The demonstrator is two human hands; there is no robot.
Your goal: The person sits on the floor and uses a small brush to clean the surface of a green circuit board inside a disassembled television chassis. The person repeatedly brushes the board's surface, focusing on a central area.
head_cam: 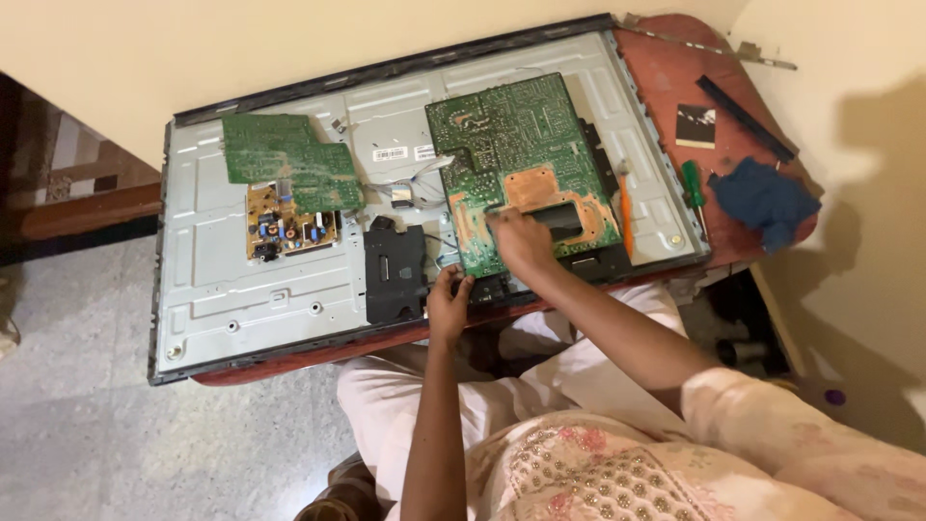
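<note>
Now the right hand (521, 241) presses fingers flat on the big board (521, 164); left hand (449, 304) curls at the panel (241, 289) edge, grip unclear.

We find open metal panel (260, 299) left of our hands; the black bracket (394, 272) and small board (289, 227) block beyond.

Both hands (487, 275) on green circuit board (521, 164), open TV back (260, 289).

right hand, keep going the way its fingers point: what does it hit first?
The right hand points up-left across the large green board it already rests on. Past that board's edge, probably the white cables on the metal panel; depth unclear.
</note>
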